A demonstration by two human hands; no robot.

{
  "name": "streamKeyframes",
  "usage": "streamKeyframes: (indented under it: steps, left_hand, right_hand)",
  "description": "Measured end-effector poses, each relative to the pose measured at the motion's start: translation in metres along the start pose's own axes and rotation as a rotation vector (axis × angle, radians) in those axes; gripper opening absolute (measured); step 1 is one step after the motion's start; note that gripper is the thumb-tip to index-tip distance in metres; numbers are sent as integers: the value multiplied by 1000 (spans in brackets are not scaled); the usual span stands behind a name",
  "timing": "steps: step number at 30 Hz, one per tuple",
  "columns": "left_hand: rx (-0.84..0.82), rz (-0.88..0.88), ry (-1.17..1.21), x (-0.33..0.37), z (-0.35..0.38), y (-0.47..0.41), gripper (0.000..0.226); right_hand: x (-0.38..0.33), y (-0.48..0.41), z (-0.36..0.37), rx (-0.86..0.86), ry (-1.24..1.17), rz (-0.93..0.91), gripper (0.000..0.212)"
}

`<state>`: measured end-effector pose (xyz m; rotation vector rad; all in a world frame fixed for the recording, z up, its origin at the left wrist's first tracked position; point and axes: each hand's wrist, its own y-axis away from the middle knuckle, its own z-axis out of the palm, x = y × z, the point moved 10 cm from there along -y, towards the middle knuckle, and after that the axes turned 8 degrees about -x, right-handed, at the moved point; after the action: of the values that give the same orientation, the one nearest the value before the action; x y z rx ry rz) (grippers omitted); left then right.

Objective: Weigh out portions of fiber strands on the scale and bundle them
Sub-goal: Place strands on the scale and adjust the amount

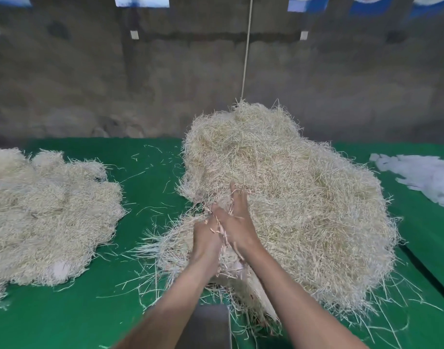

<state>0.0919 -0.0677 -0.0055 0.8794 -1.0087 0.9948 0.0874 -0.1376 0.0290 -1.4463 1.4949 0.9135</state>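
The person's two grips meet at the near-left edge of the big heap of fiber strands (304, 197). The right grip (237, 222) reaches forward with straight fingers, their tips sunk in the strands. The left grip (206, 238) sits just beside it, touching it, and its fingers are buried, so whether they clasp a clump cannot be told. The likely trouble is tangling. The strands interlock, so pulling a portion free could drag far more of the heap with it, spoil the weight and shed strands over the green worktop (150, 177), where stray ones already lie to the left of the grips. A loose hold could also drop the clump short of the grey metal surface (208, 326) just below the forearms, which may be the scale, though too little of it shows to be sure. Well to the left of the grips lies a second, flatter pile of strands (47, 217). Far to the right are white scraps (422, 177), and a pale cord (246, 59) hangs beyond the heap. The heap itself overhangs that grey surface and may crowd it.
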Motion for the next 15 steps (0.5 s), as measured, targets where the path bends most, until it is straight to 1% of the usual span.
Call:
streamKeyframes:
  steps: [1, 3, 4, 5, 6, 7, 8, 9, 10, 11, 13, 14, 15]
  left_hand:
    - [-7, 18, -6, 6, 1, -4, 19]
    - [25, 53, 14, 22, -8, -13, 24]
    - [44, 60, 43, 21, -15, -19, 19]
    - [67, 41, 93, 14, -21, -26, 13]
    - [107, 10, 143, 4, -25, -27, 18]
    - [131, 3, 193, -5, -27, -28, 21]
    - [105, -23, 206, -7, -20, -28, 23]
    - [73, -39, 172, -6, -13, -28, 34]
    - [34, -62, 198, -4, -9, -27, 44]
    - [-6, -83, 239, -5, -6, -30, 51]
    - [6, -101, 186, -8, -12, -27, 61]
    - [-5, -134, 196, -13, -8, -22, 64]
    - [-56, -205, 251, -22, 2, -17, 67]
  right_hand:
    - [-4, -2, -4, 20, -28, -52, 62]
    - [-20, 7, 12, -4, -88, -172, 45]
    - [-23, 15, 27, -32, -90, -200, 43]
    - [-20, 20, 35, -27, -101, -209, 48]
    - [-14, 20, 35, 20, -124, -196, 52]
    - [-10, 17, 27, 80, -173, -167, 48]
    - [-7, 13, 15, 144, -216, -128, 37]
    - [-2, 7, -1, 207, -261, -83, 21]
    - [5, 1, -19, 275, -324, -45, 15]
    - [15, -4, -37, 348, -401, 0, 21]
    - [36, -10, -62, 433, -535, 109, 30]
    - [40, -15, -65, 435, -572, 140, 31]
    - [40, -19, -62, 407, -569, 146, 27]
